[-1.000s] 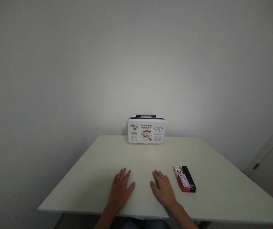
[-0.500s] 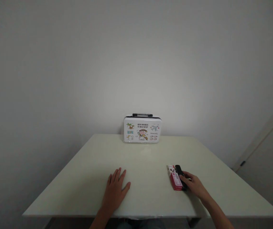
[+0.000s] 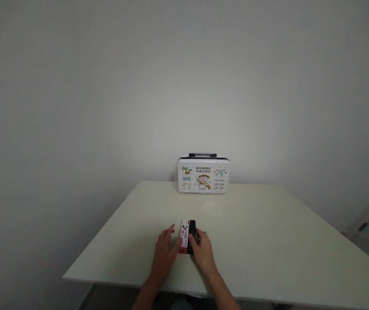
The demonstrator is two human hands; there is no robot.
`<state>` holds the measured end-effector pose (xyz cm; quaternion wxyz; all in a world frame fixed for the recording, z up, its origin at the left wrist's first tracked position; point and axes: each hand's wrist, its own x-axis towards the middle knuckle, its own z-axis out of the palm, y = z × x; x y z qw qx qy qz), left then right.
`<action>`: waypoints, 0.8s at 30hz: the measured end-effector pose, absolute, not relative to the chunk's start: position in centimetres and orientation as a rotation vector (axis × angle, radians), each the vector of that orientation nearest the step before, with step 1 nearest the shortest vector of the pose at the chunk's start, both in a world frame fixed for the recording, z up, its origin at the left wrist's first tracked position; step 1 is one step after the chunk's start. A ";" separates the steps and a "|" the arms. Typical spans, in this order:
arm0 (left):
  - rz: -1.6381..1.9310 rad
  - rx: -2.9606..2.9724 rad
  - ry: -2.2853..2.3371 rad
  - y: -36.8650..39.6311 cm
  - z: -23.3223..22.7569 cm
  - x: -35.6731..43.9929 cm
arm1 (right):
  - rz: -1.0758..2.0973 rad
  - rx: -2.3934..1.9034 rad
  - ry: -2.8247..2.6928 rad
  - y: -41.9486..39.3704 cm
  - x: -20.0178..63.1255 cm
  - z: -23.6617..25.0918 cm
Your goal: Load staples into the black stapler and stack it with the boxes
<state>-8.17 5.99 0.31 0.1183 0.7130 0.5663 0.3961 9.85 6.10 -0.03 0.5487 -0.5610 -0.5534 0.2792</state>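
Moved from the counter's four o'clock to about six, the box and black strip come within two-handed reach, right hand's fingers gripping the strip, left hand's open.

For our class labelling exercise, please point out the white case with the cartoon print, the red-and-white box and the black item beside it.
White case [image 3: 203, 175]: head view, middle of its printed front.
Red-and-white box [image 3: 184, 235]: head view, middle of its printed face.
Black item [image 3: 192, 227]: head view, its uncovered far part.
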 end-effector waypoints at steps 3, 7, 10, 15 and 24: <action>1.180 2.021 1.732 5.6 1.3 -7.8 | 0.638 -1.329 -1.336 6.0 7.8 0.3; 1.094 1.999 1.872 4.4 2.2 -7.0 | 0.639 -1.349 -1.324 5.3 10.2 0.4; 1.061 2.018 1.913 4.1 2.4 -7.5 | 0.664 -1.381 -1.275 4.1 13.8 0.1; 1.159 1.874 2.095 6.4 1.9 -10.6 | 0.692 -1.418 -1.163 2.2 18.3 -0.7; 1.058 1.786 2.377 6.5 1.8 -12.9 | 0.687 -1.432 -1.165 1.4 19.0 -1.0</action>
